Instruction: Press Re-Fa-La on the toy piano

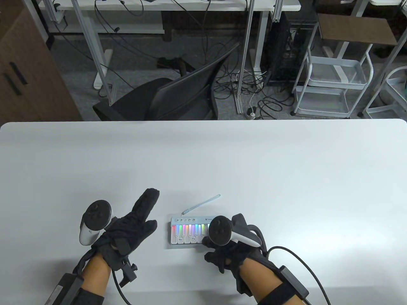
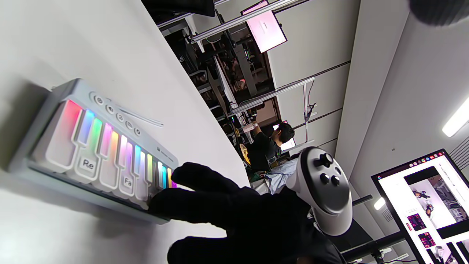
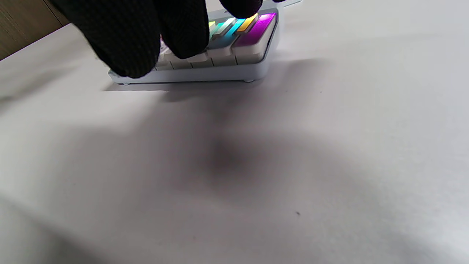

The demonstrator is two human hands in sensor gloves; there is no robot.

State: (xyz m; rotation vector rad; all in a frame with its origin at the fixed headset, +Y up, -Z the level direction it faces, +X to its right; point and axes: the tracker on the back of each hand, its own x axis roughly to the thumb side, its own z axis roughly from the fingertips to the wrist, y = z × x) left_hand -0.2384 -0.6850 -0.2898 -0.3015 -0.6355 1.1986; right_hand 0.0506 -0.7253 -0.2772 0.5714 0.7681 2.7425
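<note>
The small toy piano (image 1: 187,232) lies on the white table (image 1: 203,159), its keys lit in rainbow colours. The keys labelled Re (image 1: 180,239) and Fa (image 1: 193,238) are uncovered. My right hand (image 1: 222,254) reaches over the piano's right end and its fingers (image 2: 198,198) rest on the keys just right of Fa (image 2: 127,180). Which key they press is hidden. In the right wrist view the fingers (image 3: 128,36) cover the keys of the piano (image 3: 234,55). My left hand (image 1: 136,219) lies open on the table to the left of the piano and does not touch it.
A thin pale cord (image 1: 202,203) runs from the back of the piano to the upper right. The table's far edge (image 1: 203,121) lies well beyond the hands, with a black chair (image 1: 165,98) on the floor behind it.
</note>
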